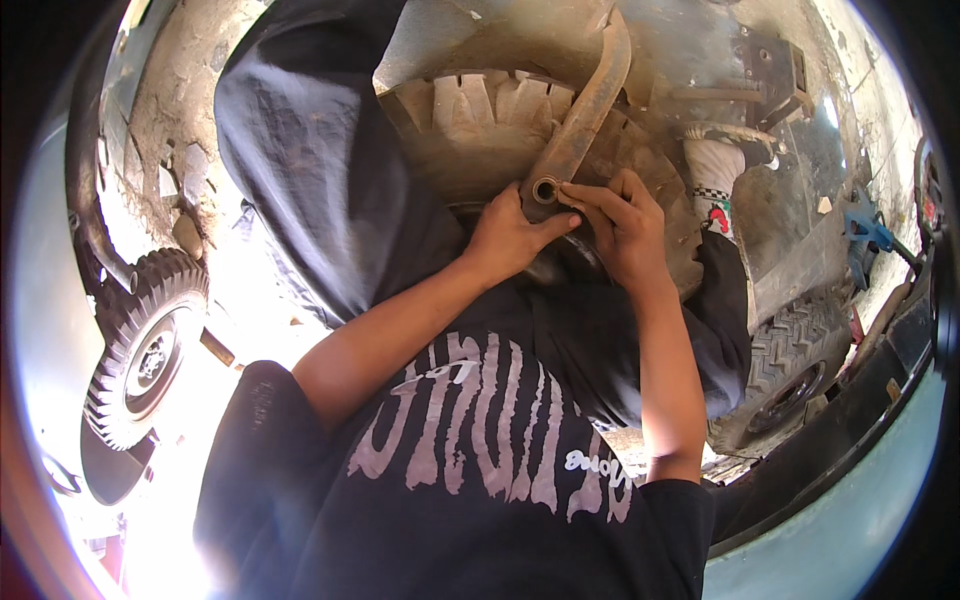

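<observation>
One curved, rust-brown flat metal bar [580, 120], its near end a round eye between the two hands, the far end running up toward the top edge of the view. One small, pale-edged metal ring [537, 188], set within that eye. Left hand [508, 240]: closed around the eye end, fingers at one side, thumb across beneath. Right hand [626, 228]: thumb and forefinger drawn together at the eye's right rim; whether they pinch some small part cannot be told. Behind the bar, one dusty brown tyre with chunky tread blocks [480, 105]. Condition, as judged: the ring appears to be in place in the eye, though how deeply or firmly it sits does not show; finger work at the rim seems unfinished, and nothing is seen fastened through the dark bore.
</observation>
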Available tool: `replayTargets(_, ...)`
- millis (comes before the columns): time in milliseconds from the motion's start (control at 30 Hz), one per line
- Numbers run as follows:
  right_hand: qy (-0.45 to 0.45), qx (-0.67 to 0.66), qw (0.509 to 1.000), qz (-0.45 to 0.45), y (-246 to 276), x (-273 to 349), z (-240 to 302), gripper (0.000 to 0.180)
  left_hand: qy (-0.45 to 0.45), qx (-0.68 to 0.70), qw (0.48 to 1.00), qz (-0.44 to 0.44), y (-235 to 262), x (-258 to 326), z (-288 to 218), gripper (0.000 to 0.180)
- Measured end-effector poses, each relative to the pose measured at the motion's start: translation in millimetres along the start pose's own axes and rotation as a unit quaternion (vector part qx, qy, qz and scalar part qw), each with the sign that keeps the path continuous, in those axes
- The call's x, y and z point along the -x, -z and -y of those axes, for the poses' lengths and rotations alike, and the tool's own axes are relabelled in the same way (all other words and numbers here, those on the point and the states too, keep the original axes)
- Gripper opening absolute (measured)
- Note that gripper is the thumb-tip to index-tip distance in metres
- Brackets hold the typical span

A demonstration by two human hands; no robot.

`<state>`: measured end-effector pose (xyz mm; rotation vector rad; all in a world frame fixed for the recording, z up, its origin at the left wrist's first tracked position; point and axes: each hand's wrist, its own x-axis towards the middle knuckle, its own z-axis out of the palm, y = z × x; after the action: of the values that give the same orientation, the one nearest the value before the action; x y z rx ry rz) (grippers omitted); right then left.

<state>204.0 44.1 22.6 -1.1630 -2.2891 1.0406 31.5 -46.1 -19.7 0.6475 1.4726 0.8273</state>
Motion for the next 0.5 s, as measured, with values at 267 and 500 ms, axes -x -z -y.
replayTargets(267,0.024,-0.014,0.998,-0.048,-30.5,-22.9,14.6,0.034,-0.010,-0.054,0.998,-0.030,-0.7,2.4,-3.3,0.060)
replayTargets(500,-0.011,-0.011,0.999,-0.029,-7.5,1.5,5.1,0.032,0.014,-0.019,1.000,-0.006,-1.1,3.2,-4.3,0.061)
